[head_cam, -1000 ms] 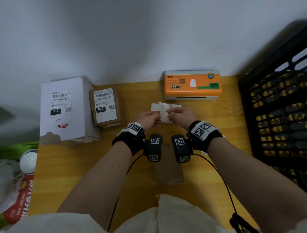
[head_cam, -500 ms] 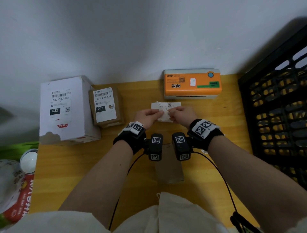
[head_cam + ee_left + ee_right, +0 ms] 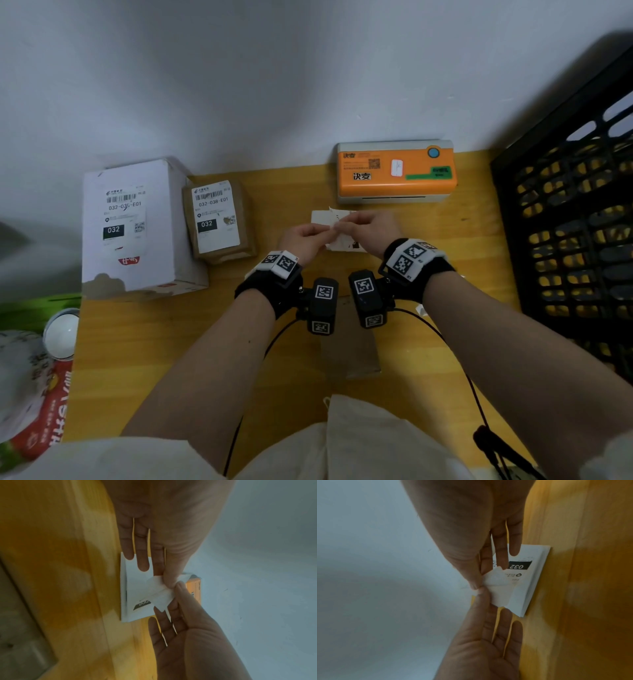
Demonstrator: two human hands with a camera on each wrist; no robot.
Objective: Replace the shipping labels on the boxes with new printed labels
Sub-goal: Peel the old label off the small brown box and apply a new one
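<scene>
Pinching a printed label (image 3: pixel 344 236) between them, the left hand (image 3: pixel 303 240) and right hand (image 3: pixel 368 231) meet over the yellow worktop (image 3: pixel 171 342) in the head view, just in front of the orange label printer (image 3: pixel 395 171). A white box (image 3: pixel 133 229) and a smaller brown box (image 3: pixel 217 221), each bearing a label, stand side by side at the far left, well apart from the hands; a black crate (image 3: pixel 575 222) fills the right side.

In the left wrist view, the left hand (image 3: pixel 171 520) has thumb and forefinger clamped on a curled-up corner of the label (image 3: pixel 137 588), the other fingers straight; the right hand (image 3: pixel 188 635) nips the same corner.

In the right wrist view, the right hand (image 3: pixel 471 520) holds the peeling corner in a thumb-and-forefinger grip, thumb tip against the left hand's (image 3: pixel 488 649). The label (image 3: pixel 522 581) shows a black "032" block.
</scene>
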